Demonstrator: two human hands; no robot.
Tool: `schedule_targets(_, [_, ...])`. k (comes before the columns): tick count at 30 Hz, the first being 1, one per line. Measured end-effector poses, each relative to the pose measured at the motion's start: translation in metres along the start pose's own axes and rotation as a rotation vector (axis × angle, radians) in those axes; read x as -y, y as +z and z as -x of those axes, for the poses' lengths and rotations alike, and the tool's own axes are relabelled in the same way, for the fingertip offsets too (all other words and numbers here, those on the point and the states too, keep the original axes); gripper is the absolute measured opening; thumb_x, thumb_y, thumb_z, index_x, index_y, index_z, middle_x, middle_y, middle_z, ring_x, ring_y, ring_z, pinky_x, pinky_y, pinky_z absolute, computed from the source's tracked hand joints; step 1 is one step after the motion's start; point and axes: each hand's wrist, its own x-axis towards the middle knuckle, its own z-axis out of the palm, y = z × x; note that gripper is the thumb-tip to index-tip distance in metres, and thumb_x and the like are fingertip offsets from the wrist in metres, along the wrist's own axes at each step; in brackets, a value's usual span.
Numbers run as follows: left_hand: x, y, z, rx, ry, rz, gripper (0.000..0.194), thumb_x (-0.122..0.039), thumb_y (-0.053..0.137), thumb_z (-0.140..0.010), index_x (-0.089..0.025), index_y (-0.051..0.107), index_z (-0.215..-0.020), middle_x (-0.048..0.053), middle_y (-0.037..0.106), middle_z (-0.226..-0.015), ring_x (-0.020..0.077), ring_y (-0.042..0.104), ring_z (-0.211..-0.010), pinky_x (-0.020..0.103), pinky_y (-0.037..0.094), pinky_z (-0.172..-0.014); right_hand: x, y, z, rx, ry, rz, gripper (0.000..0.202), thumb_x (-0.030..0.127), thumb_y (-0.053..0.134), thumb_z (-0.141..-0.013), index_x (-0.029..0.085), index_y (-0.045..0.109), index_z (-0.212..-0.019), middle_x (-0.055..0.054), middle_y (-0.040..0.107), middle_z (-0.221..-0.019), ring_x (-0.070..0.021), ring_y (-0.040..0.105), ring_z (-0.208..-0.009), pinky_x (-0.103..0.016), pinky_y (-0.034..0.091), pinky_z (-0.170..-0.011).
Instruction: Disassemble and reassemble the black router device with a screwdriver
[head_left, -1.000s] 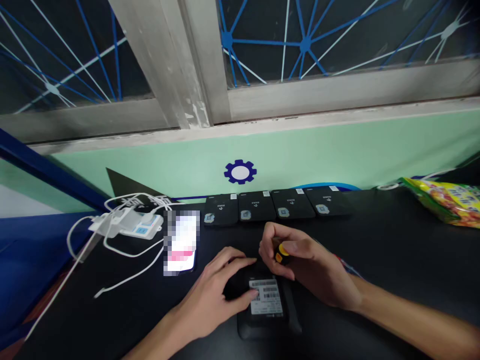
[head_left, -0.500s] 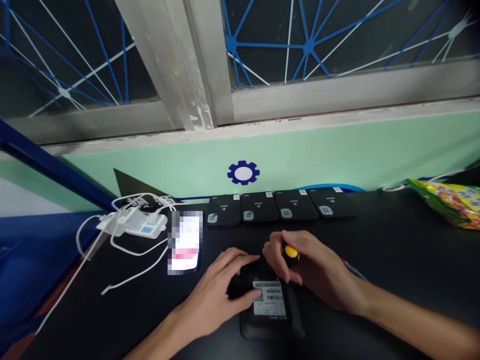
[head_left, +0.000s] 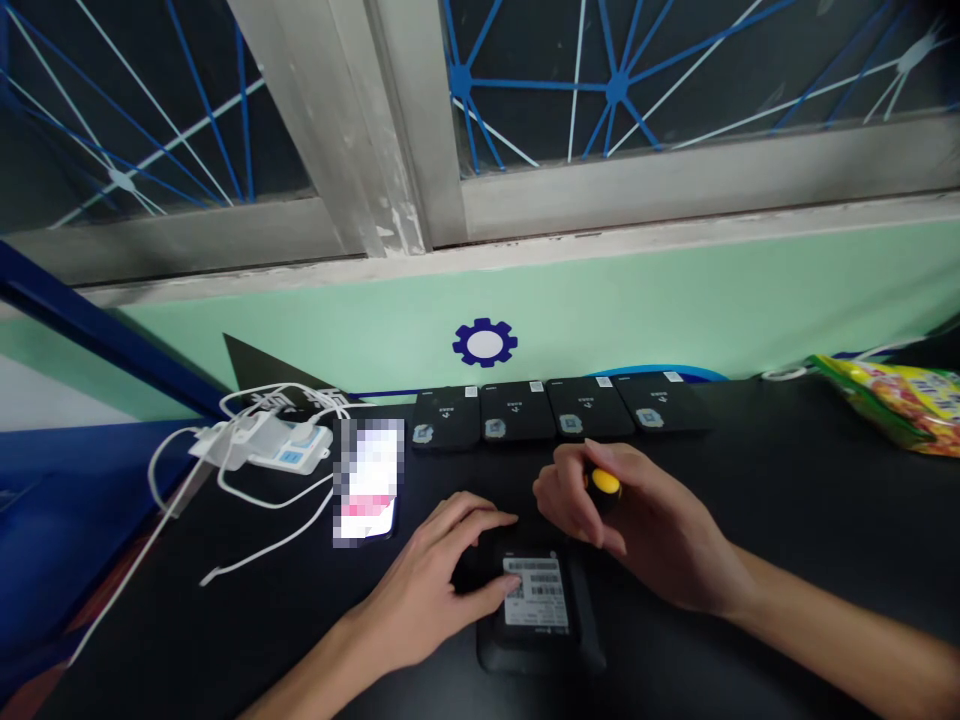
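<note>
A black boxy electronic device (head_left: pixel 491 648) with a white barcode label (head_left: pixel 536 595) lies on the black table in front of me. My left hand (head_left: pixel 431 580) holds it steady from the left, the thumb pressing on the label and the fingers reaching past its far edge. Above the device's far right side, my right hand (head_left: pixel 637 525) is closed round a screwdriver (head_left: pixel 605 482) with a black and yellow handle end. My palm and fingers hide the rest of that tool, and its tip is not visible.
Several flat black boxes (head_left: pixel 517 412) with stickers stand in a row by the green wall. To the left are a lit phone (head_left: pixel 371 480) and a white power strip (head_left: pixel 289 445) with tangled cables. A colourful snack bag (head_left: pixel 896 405) lies at the far right.
My right hand has risen slightly away from the device, up and to the right, with the screwdriver still in it. The left hand stays in place on the device.
</note>
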Motion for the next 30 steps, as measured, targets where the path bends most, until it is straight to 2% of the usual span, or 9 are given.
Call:
schedule_targets(9, [-0.001, -0.001, 0.000, -0.009, 0.019, -0.010, 0.044, -0.029, 0.077, -0.101, -0.033, 0.066, -0.143, 0.007, 0.066, -0.136, 0.0271, 0.069, -0.118, 0.045, 0.061, -0.105, -0.010, -0.001, 0.000, 0.006, 0.043, 0.014, 0.050, 0.041, 0.046, -0.113, 0.017, 0.062, -0.072, 0.000, 0.045, -0.068, -0.0169, 0.034, -0.062, -0.036, 0.025, -0.062])
schedule_targets(14, [0.000, -0.001, 0.002, -0.016, 0.012, -0.024, 0.046, -0.030, 0.079, -0.100, -0.034, 0.065, -0.145, 0.007, 0.065, -0.137, 0.0261, 0.070, -0.113, 0.043, 0.064, -0.101, -0.010, -0.005, 0.001, 0.039, 0.059, -0.101, 0.021, 0.039, 0.061, -0.094, 0.019, 0.062, -0.094, 0.004, 0.043, -0.069, -0.0159, 0.027, -0.061, -0.035, 0.026, -0.068])
schedule_targets(16, [-0.001, 0.000, 0.001, -0.008, 0.005, -0.027, 0.047, -0.029, 0.078, -0.101, -0.035, 0.065, -0.145, 0.007, 0.065, -0.137, 0.0253, 0.070, -0.111, 0.042, 0.065, -0.098, -0.010, -0.006, 0.000, 0.039, 0.047, -0.132, 0.016, 0.036, 0.062, -0.090, 0.020, 0.060, -0.093, 0.005, 0.043, -0.067, -0.0161, 0.026, -0.060, -0.035, 0.027, -0.069])
schedule_targets(22, [-0.001, -0.001, 0.000, -0.015, 0.016, -0.028, 0.043, -0.030, 0.078, -0.101, -0.033, 0.068, -0.142, 0.008, 0.066, -0.136, 0.0270, 0.071, -0.115, 0.044, 0.064, -0.101, -0.008, -0.005, -0.003, 0.071, 0.014, -0.071, 0.031, 0.036, 0.055, -0.094, 0.017, 0.067, -0.072, -0.005, 0.054, -0.068, -0.0205, 0.042, -0.065, -0.037, 0.033, -0.069])
schedule_targets(27, [-0.003, -0.002, 0.000, -0.001, 0.017, -0.022, 0.042, -0.029, 0.077, -0.102, -0.033, 0.067, -0.143, 0.007, 0.067, -0.136, 0.0280, 0.070, -0.120, 0.047, 0.062, -0.106, -0.011, -0.006, -0.003, 0.064, 0.042, -0.124, 0.020, 0.036, 0.062, -0.095, 0.017, 0.068, -0.093, -0.002, 0.057, -0.081, -0.0165, 0.040, -0.064, -0.033, 0.031, -0.065])
schedule_targets(30, [-0.002, -0.002, 0.000, -0.010, 0.015, -0.025, 0.044, -0.030, 0.078, -0.101, -0.033, 0.068, -0.143, 0.007, 0.067, -0.136, 0.0275, 0.071, -0.118, 0.045, 0.063, -0.105, -0.013, -0.007, -0.002, 0.054, 0.051, -0.123, 0.021, 0.037, 0.061, -0.100, 0.018, 0.063, -0.093, 0.001, 0.052, -0.076, -0.0159, 0.038, -0.063, -0.034, 0.031, -0.068])
